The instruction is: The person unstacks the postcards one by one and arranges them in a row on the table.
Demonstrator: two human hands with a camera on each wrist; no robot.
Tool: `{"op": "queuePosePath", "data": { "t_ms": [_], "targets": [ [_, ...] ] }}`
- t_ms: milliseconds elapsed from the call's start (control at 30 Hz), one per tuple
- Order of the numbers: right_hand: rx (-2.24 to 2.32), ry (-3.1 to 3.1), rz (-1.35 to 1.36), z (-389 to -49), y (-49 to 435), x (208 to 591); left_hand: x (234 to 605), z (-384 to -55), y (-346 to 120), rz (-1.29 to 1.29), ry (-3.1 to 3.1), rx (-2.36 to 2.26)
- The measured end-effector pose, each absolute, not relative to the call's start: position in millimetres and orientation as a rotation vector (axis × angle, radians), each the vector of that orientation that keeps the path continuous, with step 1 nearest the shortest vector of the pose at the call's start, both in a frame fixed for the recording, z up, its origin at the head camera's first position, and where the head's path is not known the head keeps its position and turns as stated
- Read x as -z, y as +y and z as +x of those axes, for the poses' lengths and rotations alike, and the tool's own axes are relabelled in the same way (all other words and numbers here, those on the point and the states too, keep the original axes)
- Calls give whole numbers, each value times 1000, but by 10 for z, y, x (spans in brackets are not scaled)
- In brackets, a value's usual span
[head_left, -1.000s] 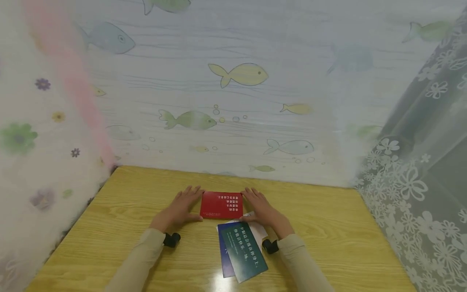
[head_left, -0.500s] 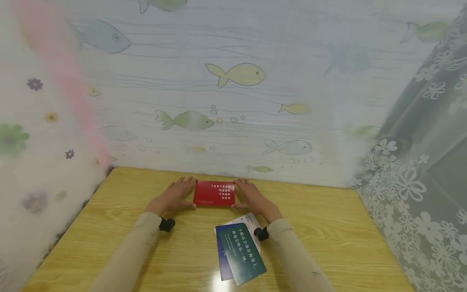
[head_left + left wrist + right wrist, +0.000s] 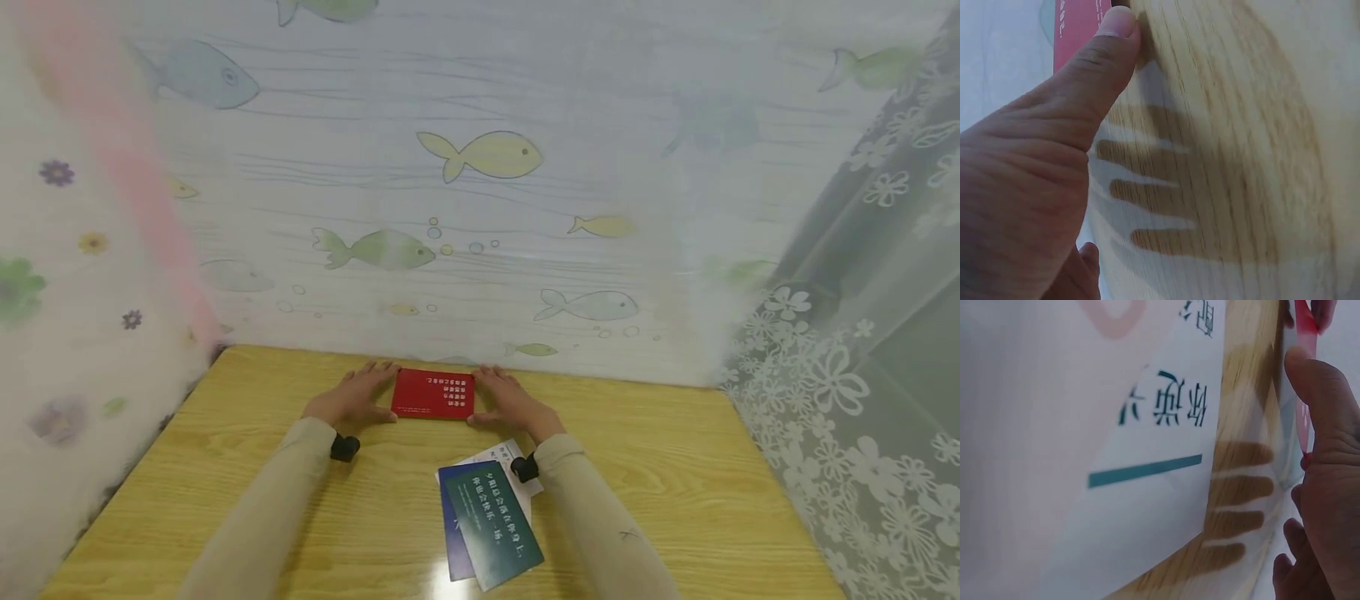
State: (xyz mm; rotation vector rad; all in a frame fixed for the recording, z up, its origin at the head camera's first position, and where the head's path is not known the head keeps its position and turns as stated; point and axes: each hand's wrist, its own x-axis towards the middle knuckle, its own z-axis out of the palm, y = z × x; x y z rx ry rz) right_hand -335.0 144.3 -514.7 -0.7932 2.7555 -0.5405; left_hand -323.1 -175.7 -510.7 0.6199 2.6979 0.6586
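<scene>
A red card (image 3: 433,394) with white printed characters is held near the back of the table, between both hands. My left hand (image 3: 352,397) holds its left short side, thumb at the near corner and fingertips at the far one. On the opposite side my right hand (image 3: 515,402) grips it the same way. The left wrist view shows the thumb (image 3: 1104,62) touching the card's corner, with finger shadows on the wood below. Seen nearly edge-on in the right wrist view, the red card (image 3: 1303,422) meets the right thumb.
Nearer on the wooden table (image 3: 360,533) lies an overlapping pile: a green card (image 3: 501,521) on top, a blue card (image 3: 455,546) and a white card (image 3: 504,451) beneath. Fish-patterned cloth (image 3: 480,275) rises behind the table, and a lace curtain (image 3: 847,400) hangs at the right.
Both hands have carried the red card away from the pile, toward the back and slightly left. More of the white card now shows. The piled cards stay put.
</scene>
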Motion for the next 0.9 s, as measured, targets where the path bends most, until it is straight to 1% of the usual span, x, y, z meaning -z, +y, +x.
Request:
{"op": "queuePosePath", "data": {
  "t_ms": [300, 500, 633, 800, 900],
  "targets": [
    [483, 2749, -821, -3402, 1378, 5099, 5030, -3256, -1769, 608, 2647, -586],
    [482, 2727, -749, -3401, 1328, 5138, 5004, -3271, -1817, 600, 2609, -599],
    [472, 2730, -746, -3386, 1328, 5175, 5060, -3313, -1859, 562, 2568, -616],
    [469, 2742, -770, -3386, 1342, 5226, 5133, -3341, -1886, 585, 2564, -598],
    [488, 2733, -745, -3389, 1335, 5234, 5102, -3308, -1872, 583, 2582, -584]
  ]
}}
